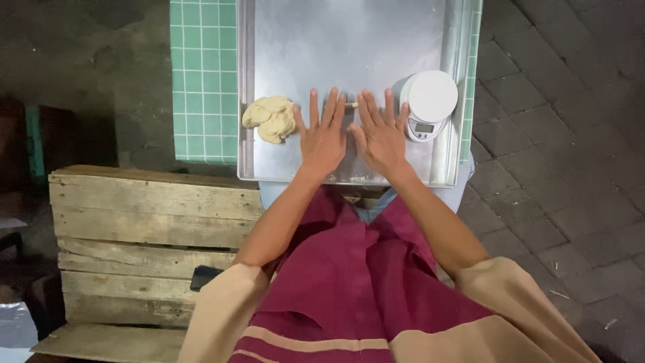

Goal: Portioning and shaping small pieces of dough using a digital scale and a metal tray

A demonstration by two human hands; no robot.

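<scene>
On metal tray [282, 40], at twelve o'clock from body: thin dough strip [351, 105], mostly hidden under both palms. Probably soft, light, easy to tear; best pressed flat from above, not pinched. Left hand [322, 138] and right hand [381, 134] spread flat, grasping nothing. Dough lump [271, 118] at nine o'clock, white kitchen scale [426, 104] at three o'clock.

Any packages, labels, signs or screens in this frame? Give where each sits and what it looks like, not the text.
Kitchen scale: on the metal tray, just right of the right hand; round white platform, small grey rectangular screen on its front.
Dark phone-like slab: on the wooden pallet bench, beside the left arm; black, screen unlit.
No packages, labels or signs visible.
</scene>
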